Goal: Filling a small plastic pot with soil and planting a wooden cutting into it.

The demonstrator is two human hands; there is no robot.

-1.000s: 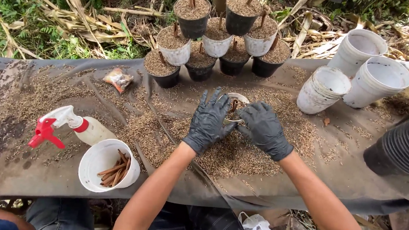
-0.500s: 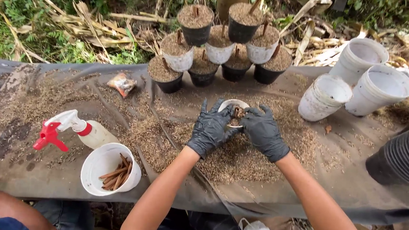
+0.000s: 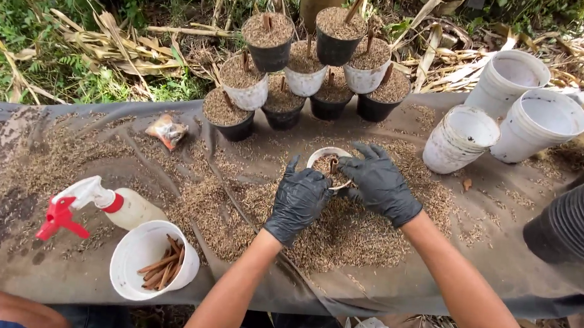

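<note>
both gloved hands curl around a small white pot, left hand cupping, right hand gripping its rim.

1 view only, head-mounted, looking steeply down and forward over the bench from its near edge. Close enough to frame both forearms entering from the bottom, with left hand and right hand near centre. Upper frame reaching the bench's far edge, the filled pots and leaf litter beyond. No 2nd view for overlap.
</note>
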